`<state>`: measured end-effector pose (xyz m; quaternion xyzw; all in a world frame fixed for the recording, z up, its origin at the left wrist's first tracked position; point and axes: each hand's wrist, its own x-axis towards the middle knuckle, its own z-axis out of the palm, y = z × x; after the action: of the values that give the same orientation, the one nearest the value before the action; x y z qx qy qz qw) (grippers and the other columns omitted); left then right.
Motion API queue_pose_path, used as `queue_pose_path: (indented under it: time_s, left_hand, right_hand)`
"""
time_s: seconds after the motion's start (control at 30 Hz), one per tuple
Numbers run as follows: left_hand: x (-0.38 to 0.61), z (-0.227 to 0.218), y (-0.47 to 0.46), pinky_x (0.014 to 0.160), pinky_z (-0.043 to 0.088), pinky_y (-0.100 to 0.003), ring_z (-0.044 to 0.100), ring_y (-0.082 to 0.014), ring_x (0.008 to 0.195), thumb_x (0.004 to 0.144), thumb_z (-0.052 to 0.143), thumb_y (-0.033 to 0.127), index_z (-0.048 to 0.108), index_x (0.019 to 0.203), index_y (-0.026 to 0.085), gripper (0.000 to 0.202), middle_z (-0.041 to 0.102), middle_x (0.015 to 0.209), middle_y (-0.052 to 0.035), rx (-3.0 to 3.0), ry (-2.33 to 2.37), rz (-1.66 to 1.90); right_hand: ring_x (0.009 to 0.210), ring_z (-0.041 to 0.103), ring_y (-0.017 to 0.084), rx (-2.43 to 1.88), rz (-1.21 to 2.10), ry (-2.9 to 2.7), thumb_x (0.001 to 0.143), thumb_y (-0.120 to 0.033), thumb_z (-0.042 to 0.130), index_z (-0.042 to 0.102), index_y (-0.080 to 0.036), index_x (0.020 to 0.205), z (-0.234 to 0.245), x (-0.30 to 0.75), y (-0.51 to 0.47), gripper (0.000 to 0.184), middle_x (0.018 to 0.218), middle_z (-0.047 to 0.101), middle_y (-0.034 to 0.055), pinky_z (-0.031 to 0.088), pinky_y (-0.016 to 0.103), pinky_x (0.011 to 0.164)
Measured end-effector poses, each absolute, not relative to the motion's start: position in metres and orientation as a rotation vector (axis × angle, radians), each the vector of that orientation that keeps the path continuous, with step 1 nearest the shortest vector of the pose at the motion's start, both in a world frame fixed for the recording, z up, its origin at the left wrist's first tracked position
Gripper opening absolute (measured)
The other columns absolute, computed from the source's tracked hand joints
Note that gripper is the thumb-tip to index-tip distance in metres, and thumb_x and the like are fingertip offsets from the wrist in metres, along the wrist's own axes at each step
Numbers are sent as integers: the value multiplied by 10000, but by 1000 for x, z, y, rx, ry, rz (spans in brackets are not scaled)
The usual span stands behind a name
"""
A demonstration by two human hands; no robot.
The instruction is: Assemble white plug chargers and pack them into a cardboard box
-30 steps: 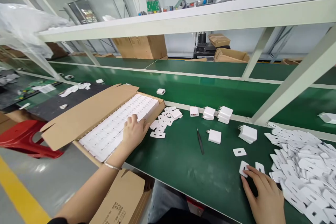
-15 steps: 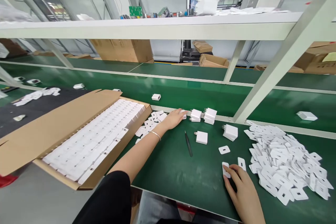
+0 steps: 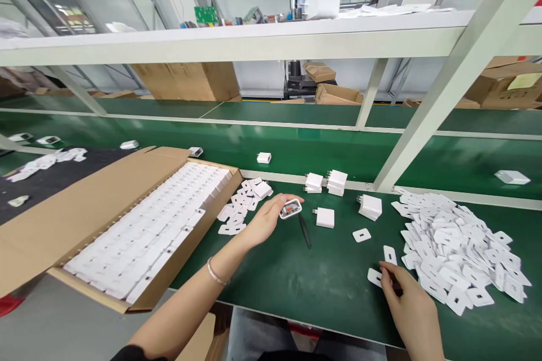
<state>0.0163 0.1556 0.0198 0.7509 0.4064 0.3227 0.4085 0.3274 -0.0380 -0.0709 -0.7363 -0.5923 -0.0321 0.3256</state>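
Note:
My left hand [image 3: 269,215] holds a small white charger housing [image 3: 290,209] with its open end up, above the green bench. Black tweezers [image 3: 305,231] lie just right of it. My right hand [image 3: 409,304] rests near the front edge, its fingertips pinching a flat white cover plate [image 3: 375,277]. Two more loose plates [image 3: 362,234] [image 3: 389,254] lie close by. Several white chargers [image 3: 325,217] [image 3: 370,206] [image 3: 337,182] stand behind the tweezers.
An open cardboard box [image 3: 88,203] of packed white chargers sits at left. A small heap of plates [image 3: 243,206] lies beside it, and a big heap of plates [image 3: 457,248] at right. A slanted white frame post [image 3: 440,96] rises behind, under a shelf. Loose chargers sit on the conveyor belt [image 3: 296,146].
My left hand left the box, reached to the chargers by the rail, and came back holding a charger housing. My right hand stayed on the cover plate. The view swung right.

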Motion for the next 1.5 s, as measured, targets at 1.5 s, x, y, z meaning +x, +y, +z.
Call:
queue_pose_path:
  time_s: [1.5]
  left_hand:
    - [8,31,37,539,260,-278,311,-121,538,1075,224,651,344,646,224,617,354,557,54,1424,935,595]
  right_hand:
    - [918,769,184,-1590,745,-1704,1090,-305,351,623,-205,1263,-12,218,87,337,1015,787,72,597,304,836]
